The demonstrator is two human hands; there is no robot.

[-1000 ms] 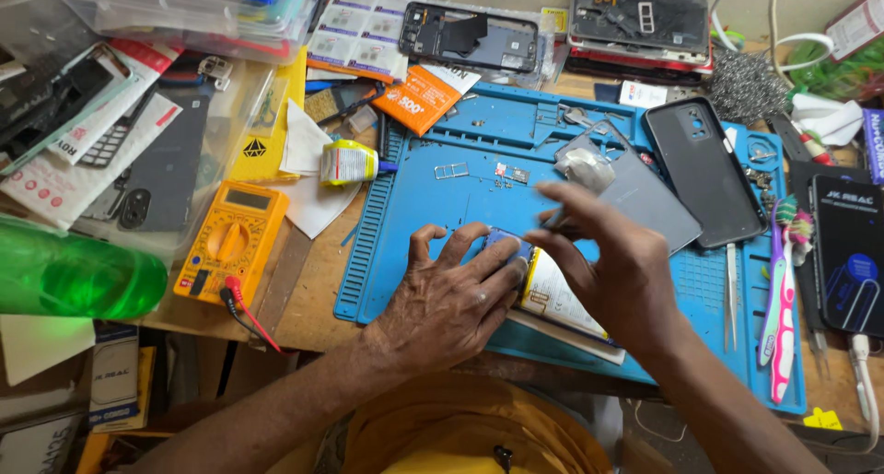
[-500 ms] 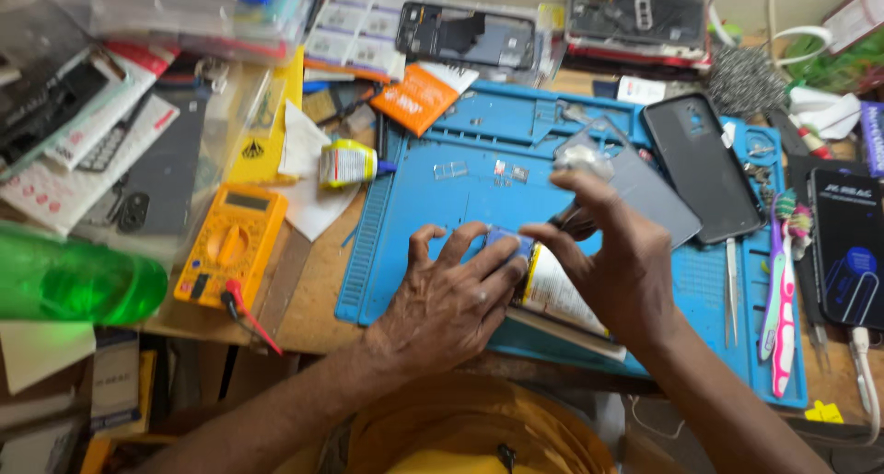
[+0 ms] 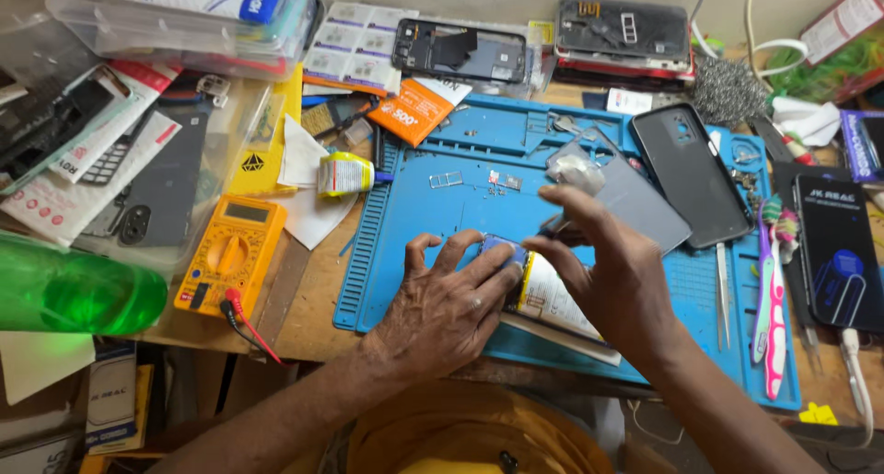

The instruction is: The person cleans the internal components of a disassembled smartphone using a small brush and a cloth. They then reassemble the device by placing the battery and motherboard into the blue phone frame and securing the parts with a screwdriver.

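Note:
An opened phone [image 3: 552,299] with its battery showing lies on the blue work mat [image 3: 433,216]. My left hand [image 3: 451,304] lies flat on its left end, fingers spread, pressing it down. My right hand [image 3: 612,276] hovers over the phone's upper part, thumb and forefinger pinched on a thin dark tool [image 3: 545,233] whose tip meets the phone's top edge. Both hands hide most of the phone.
On the mat lie a grey back cover [image 3: 631,198], a black phone case [image 3: 691,175], tweezers [image 3: 723,290] and a pink toothbrush [image 3: 769,280]. Left of the mat are a yellow multimeter [image 3: 230,253], a green bottle [image 3: 78,290] and a glue tube [image 3: 348,173]. More phone shells [image 3: 460,50] lie behind.
My right hand has shifted slightly right and up over the phone with the tool. My left hand has stayed pressed on the phone.

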